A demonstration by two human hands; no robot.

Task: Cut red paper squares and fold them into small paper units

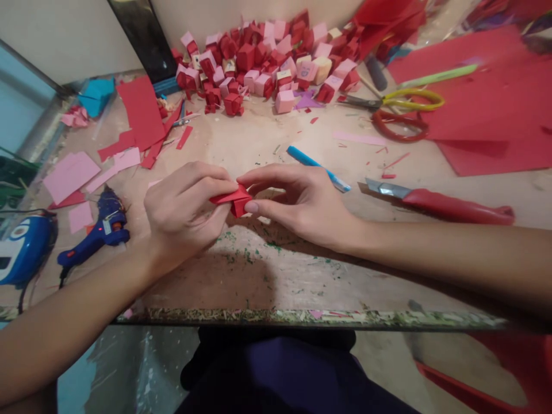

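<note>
A small folded piece of red paper [240,202] is held between both hands above the middle of the table. My left hand [187,201] pinches its left side, with the fingers curled over it. On the other side, my right hand [297,198] grips the paper between thumb and forefinger. Part of the folded paper is hidden behind the fingertips. Just beyond my right hand lies a blue pen [317,165]. A red-handled box cutter [448,204] rests to the right, its blade pointing left.
A heap of red and pink paper cubes [267,63] stands at the back. Scissors [401,109] and red sheets [483,121] lie at the right. A blue glue gun [103,224] with a cord and pink paper scraps [71,175] are at the left. The table's front edge [276,316] is littered with bits.
</note>
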